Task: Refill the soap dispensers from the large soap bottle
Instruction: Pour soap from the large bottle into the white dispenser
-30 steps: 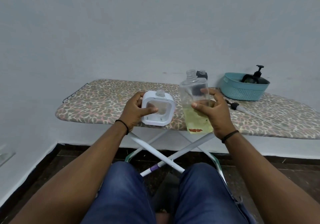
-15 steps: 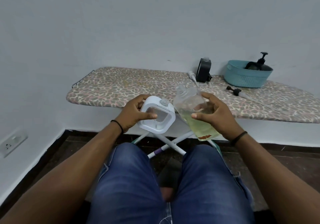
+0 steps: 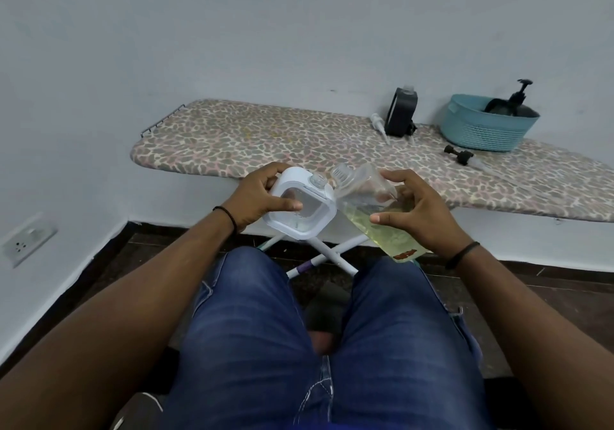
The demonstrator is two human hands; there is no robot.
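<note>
Tilting further than a second ago: large soap bottle (image 3: 375,210) in right hand (image 3: 422,213), neck now just beside white dispenser (image 3: 300,208) port, left hand (image 3: 257,197) gripping it, both off the worktop (image 3: 232,140) front edge. Pour looks imminent; no soap visibly flowing.

Three dispensers (image 3: 300,208), one bottle (image 3: 375,210), one basket (image 3: 478,130)
</note>
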